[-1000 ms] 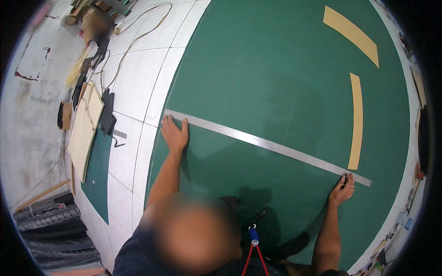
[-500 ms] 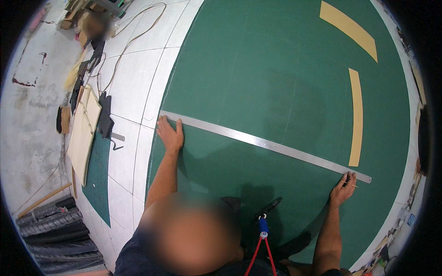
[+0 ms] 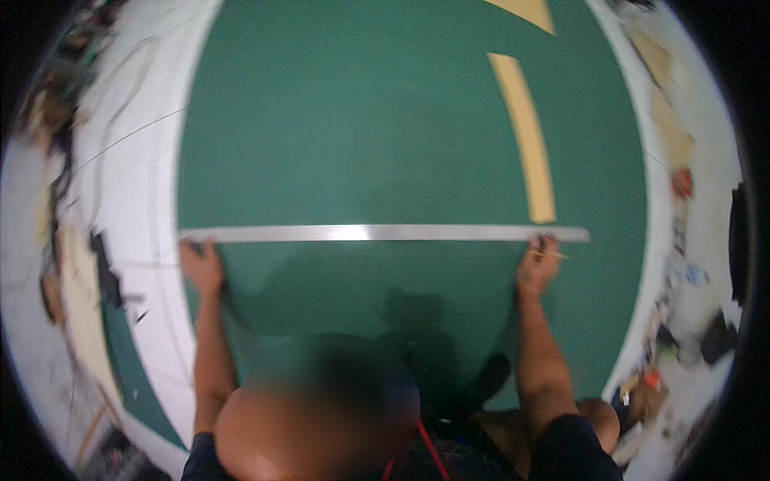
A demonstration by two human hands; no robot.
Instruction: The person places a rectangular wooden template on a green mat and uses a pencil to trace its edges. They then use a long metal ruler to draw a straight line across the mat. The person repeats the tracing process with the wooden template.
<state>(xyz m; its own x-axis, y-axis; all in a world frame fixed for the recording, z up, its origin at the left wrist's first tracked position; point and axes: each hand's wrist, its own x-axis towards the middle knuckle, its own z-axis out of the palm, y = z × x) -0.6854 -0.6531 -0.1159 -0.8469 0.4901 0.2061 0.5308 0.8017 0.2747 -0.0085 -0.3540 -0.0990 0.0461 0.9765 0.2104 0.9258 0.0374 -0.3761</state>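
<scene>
A long flat metal ruler [image 3: 433, 232] lies straight across a wide green sheet [image 3: 345, 144]. At its left end, by the sheet's left edge, my left hand [image 3: 203, 267] rests against the ruler's near edge, thumb and fingers apart. My right hand [image 3: 539, 264] touches the near edge close to the right end. Its fingers are bent, and a thin yellowish stick [image 3: 559, 256] pokes out between them; blur hides its exact kind. Just beyond the ruler, above my right hand, lies a narrow tan strip [image 3: 529, 144], its near end almost meeting the ruler.
Another tan piece [image 3: 529, 11] lies farther off at the top. White floor tiles [image 3: 152, 160] border the sheet. A cream folded board or cloth [image 3: 84, 297] and dark scraps [image 3: 107, 268] lie at the left. Mixed clutter [image 3: 646, 393] lines the right side.
The whole view has turned, so the ruler now runs level instead of slanting down to the right. Both hands remain at the ruler's ends, and the ruler keeps its place beside the tan strip.
</scene>
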